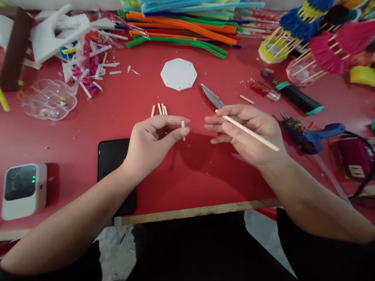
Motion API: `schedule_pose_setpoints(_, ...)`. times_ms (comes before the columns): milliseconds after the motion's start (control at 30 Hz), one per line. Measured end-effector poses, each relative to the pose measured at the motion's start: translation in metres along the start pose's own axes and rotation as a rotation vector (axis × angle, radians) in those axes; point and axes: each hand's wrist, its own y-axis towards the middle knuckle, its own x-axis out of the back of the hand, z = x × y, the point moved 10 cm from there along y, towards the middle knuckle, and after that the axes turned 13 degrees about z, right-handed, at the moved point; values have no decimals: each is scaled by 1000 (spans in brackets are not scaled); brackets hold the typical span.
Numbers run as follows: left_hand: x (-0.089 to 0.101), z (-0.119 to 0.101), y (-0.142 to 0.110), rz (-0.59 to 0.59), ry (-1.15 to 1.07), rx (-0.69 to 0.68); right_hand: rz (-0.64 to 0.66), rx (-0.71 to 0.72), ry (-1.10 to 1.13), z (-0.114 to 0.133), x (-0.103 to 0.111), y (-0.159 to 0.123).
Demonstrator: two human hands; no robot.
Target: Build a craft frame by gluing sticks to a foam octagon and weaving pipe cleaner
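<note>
My left hand [155,138] pinches a short cut piece of wooden stick [183,125] between thumb and fingertips, above the red table [187,168]. My right hand [249,130] is closed round a long thin wooden stick [252,134] and also holds scissors, whose metal blades [213,96] jut out toward the far left. Several short cut stick pieces [159,109] lie on the table just beyond my left hand. A white octagonal foam plate [178,73] with small holes near its rim lies farther back.
A blue glue gun [313,134] lies right of my right hand, with a black-and-teal knife [295,95] and a red lighter [264,89] behind it. Pipe cleaners [187,27] line the back. A black phone [113,164] and a white device [23,189] sit near the front left. Plastic scraps [84,58] lie back left.
</note>
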Motion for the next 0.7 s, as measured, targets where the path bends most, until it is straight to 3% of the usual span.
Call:
schedule_pose_setpoints(133,-2,-9,-2,-21,199,-25,-56,23,-210,6,-2,-2)
schedule_pose_setpoints(267,-16,-22,-2,71,423,-136,-35,200,-635,28,-20,-4)
schedule_pose_setpoints(333,-22,-21,-1,116,468,-148,-26,235,-743,30,-27,-4)
schedule_pose_setpoints(533,-30,-15,0,195,502,-146,45,205,-851,19,-38,-1)
schedule_pose_setpoints(700,-30,-17,0,181,530,-160,57,211,-882,21,-40,-1)
